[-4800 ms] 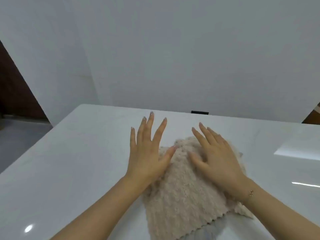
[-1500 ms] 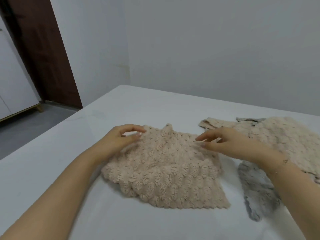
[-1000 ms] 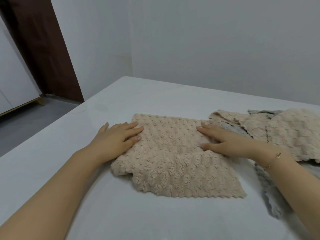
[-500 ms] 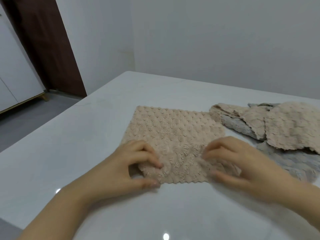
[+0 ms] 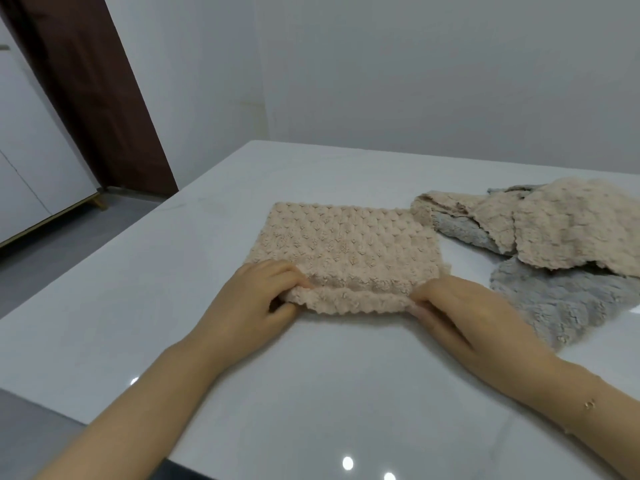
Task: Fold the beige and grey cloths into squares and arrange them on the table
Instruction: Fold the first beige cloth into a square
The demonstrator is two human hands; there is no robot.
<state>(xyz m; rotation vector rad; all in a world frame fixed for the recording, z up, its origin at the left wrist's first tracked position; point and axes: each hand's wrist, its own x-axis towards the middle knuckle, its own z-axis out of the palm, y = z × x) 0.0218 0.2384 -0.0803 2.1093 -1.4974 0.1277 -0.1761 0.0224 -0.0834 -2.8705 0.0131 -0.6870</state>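
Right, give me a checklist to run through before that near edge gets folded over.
1. Left hand pinching the near-left corner of the beige cloth: ok.
2. Right hand gripping the near-right corner: ok.
3. Near edge raised evenly between both hands: ok.
4. Far edge lying flat and straight: ok.
5. Unfolded pile clear of the fold path: cannot tell; its left tip seems to touch the far-right corner.
6. Bare table beside the cloth: ok.

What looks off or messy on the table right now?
The pile on the right: a beige cloth lies crumpled across a grey cloth, both unfolded and overlapping. The beige cloth in front, held at its near edge by the left hand and right hand, looks square.
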